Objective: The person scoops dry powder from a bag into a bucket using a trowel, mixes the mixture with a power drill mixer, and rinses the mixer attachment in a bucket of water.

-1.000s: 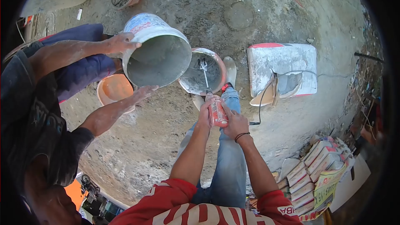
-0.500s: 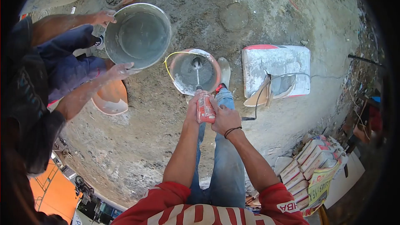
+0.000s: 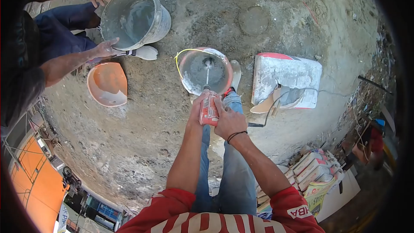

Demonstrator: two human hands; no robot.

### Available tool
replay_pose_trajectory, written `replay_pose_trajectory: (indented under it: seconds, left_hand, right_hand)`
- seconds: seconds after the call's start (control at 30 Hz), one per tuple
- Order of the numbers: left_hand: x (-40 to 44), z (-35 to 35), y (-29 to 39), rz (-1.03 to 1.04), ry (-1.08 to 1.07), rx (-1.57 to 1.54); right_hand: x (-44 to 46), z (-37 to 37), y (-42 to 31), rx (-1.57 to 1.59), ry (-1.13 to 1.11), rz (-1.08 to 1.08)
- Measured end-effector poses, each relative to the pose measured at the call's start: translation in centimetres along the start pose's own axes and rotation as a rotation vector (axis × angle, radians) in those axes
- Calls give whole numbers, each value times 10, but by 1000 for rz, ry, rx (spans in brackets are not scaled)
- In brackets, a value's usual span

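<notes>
Between my legs and out in front, I hold a red power drill (image 3: pixel 209 111) with both hands. My left hand (image 3: pixel 196 108) is closed around its left side, and my right hand (image 3: pixel 230 122) grips its right side. A metal mixing paddle (image 3: pixel 208 76) runs from the drill down into grey wet mix (image 3: pixel 195 70). That mix lies in an orange bucket (image 3: pixel 186 84) with a whitish, smeared rim and a yellow handle. The paddle's lower end is partly sunk in the mix.
At the left, a co-worker's hands (image 3: pixel 105 48) hold a large pale bucket (image 3: pixel 161 23) tilted. Below it lies a broken orange container (image 3: pixel 108 84). A torn cement bag (image 3: pixel 286 73) and a cable (image 3: pixel 269 112) are on the right. Stacked packages (image 3: pixel 312 168) stand lower right.
The co-worker's pale bucket has moved up and left and turned, showing its outer side. The drill stays in my hands with its paddle in the orange bucket. My view has shifted slightly.
</notes>
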State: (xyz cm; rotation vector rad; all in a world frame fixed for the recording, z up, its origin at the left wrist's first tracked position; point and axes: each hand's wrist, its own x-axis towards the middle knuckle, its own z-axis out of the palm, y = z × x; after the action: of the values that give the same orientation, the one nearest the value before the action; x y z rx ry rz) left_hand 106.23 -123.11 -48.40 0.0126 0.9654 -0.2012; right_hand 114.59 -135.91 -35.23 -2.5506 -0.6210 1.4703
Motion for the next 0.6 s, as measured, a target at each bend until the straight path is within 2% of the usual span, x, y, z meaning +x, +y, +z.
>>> replay_pose_trajectory:
  seconds: [0.17, 0.23, 0.37, 0.53, 0.6]
  left_hand:
    - [4, 4, 9, 4, -63, -51]
    - [7, 3, 12, -14, 23, -53]
    - [5, 7, 17, 26, 27, -68]
    - [14, -19, 3, -25, -100, -174]
    - [5, -5, -1, 15, -73, -190]
  right_hand:
    - [5, -14, -13, -17, -10, 0]
    - [8, -22, -20, -28, -18, -7]
    - [14, -39, -32, -85, -66, 22]
    - [13, -39, -35, -159, -91, -11]
    - [12, -37, -33, -201, -118, -10]
